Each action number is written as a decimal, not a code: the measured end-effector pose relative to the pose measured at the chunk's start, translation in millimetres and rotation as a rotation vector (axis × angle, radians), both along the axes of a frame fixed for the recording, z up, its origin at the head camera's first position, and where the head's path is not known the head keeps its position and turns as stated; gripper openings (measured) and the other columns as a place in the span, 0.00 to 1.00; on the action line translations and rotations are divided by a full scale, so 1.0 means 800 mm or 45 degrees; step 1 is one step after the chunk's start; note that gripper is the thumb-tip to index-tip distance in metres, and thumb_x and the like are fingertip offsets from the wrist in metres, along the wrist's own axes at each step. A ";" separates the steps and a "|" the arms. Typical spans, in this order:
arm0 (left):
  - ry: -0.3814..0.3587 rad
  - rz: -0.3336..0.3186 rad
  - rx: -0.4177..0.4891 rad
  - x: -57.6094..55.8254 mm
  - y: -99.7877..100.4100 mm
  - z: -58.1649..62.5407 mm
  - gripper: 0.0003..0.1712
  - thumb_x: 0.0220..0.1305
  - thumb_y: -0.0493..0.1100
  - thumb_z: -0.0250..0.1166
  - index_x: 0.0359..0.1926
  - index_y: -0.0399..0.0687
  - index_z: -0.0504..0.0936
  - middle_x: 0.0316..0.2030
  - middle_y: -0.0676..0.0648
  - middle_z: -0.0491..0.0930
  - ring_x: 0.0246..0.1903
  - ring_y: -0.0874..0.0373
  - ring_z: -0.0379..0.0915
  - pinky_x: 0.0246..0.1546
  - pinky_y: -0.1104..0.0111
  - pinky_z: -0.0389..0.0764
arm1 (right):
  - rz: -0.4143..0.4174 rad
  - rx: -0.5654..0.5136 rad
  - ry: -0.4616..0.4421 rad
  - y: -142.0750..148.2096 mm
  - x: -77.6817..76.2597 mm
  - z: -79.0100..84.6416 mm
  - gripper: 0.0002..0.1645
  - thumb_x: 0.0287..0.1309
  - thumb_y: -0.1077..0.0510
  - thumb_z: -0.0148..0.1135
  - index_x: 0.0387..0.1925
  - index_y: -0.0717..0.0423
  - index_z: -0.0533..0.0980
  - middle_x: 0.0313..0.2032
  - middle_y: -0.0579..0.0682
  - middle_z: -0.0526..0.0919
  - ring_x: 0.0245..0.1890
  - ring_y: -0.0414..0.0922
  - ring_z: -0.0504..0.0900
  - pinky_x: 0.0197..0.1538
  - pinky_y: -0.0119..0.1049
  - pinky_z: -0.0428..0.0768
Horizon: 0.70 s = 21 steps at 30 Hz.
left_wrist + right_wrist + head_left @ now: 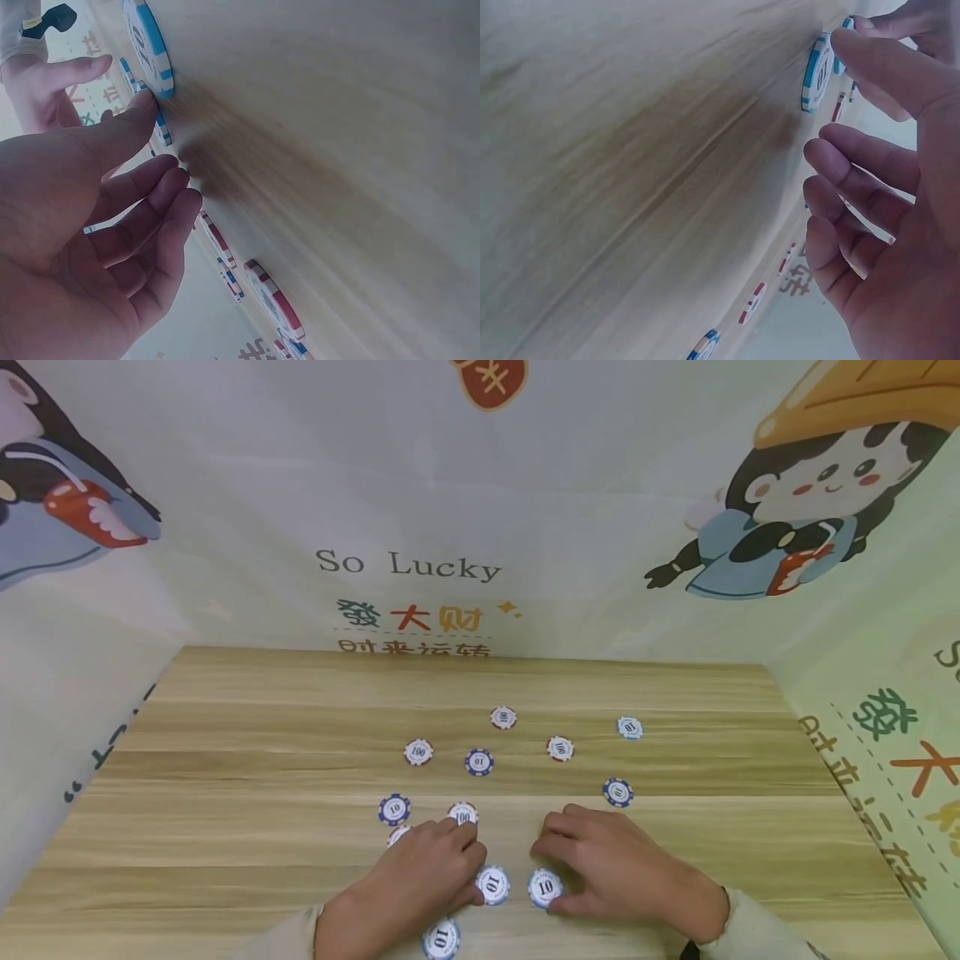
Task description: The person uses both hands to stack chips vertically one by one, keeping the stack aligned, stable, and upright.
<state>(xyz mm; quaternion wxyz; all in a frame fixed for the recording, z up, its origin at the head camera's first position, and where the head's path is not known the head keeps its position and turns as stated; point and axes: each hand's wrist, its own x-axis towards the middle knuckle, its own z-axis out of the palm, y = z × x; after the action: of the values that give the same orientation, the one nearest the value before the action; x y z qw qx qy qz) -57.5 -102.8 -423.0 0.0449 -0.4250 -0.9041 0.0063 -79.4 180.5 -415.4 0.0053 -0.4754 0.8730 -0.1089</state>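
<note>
Two light-blue-edged poker chips marked 10 lie flat on the wooden table between the hands. Beside the left chip [494, 885] is my left hand [423, 868], its thumb at the chip's edge and its other fingers loosely bent. My right hand [618, 868] has its thumb at the near edge of the right chip [545, 887]; in the right wrist view its fingers [829, 157] are relaxed and apart from that chip. Just beyond the left fingers lies a red-edged 100 chip [463, 812]. Another red-edged chip [397, 836] is partly hidden by the left hand.
A light-blue 10 chip [441, 938] lies close to the left wrist. Farther out on the table [247, 760] are blue chips such as one [394, 809] at left, and several red-edged 100 chips, one [503, 717] at the back. Printed cloth walls [570, 577] border the table.
</note>
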 end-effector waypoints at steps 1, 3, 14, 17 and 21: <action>0.001 0.000 0.000 0.000 0.000 0.000 0.24 0.67 0.64 0.76 0.43 0.48 0.89 0.40 0.50 0.84 0.39 0.57 0.81 0.39 0.67 0.84 | 0.000 0.002 -0.002 0.000 0.000 -0.001 0.29 0.55 0.37 0.83 0.51 0.48 0.87 0.45 0.36 0.80 0.42 0.35 0.76 0.43 0.32 0.80; -0.002 0.000 -0.002 0.000 0.000 0.000 0.24 0.67 0.64 0.76 0.44 0.48 0.89 0.40 0.50 0.84 0.39 0.57 0.81 0.39 0.66 0.84 | 0.004 0.006 -0.007 0.001 0.001 -0.002 0.29 0.54 0.37 0.84 0.51 0.48 0.87 0.46 0.36 0.81 0.43 0.35 0.77 0.44 0.32 0.80; -0.022 -0.011 -0.005 -0.003 0.001 -0.001 0.24 0.68 0.64 0.76 0.45 0.48 0.90 0.42 0.49 0.85 0.41 0.56 0.81 0.41 0.66 0.85 | 0.036 -0.017 -0.031 0.003 0.001 -0.006 0.25 0.53 0.43 0.87 0.49 0.45 0.87 0.45 0.34 0.80 0.41 0.32 0.74 0.42 0.29 0.78; -0.017 -0.015 0.006 -0.002 0.000 -0.002 0.24 0.68 0.63 0.76 0.45 0.48 0.90 0.41 0.49 0.85 0.40 0.57 0.81 0.40 0.66 0.85 | 0.043 -0.014 -0.040 0.003 0.001 -0.005 0.24 0.54 0.43 0.86 0.49 0.45 0.87 0.44 0.34 0.80 0.40 0.32 0.73 0.41 0.28 0.77; -0.018 -0.014 0.007 -0.002 -0.001 -0.001 0.23 0.68 0.63 0.77 0.44 0.48 0.90 0.41 0.50 0.84 0.39 0.57 0.80 0.40 0.66 0.85 | 0.059 -0.023 -0.065 0.002 0.000 -0.007 0.23 0.55 0.44 0.87 0.49 0.45 0.87 0.44 0.34 0.80 0.40 0.31 0.73 0.41 0.27 0.76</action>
<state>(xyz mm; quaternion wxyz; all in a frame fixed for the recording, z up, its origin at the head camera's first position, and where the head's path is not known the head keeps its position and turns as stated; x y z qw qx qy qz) -58.8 -103.3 -424.1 0.0398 -0.4300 -0.9020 0.0005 -79.8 181.9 -420.8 0.0259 -0.4925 0.8604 -0.1287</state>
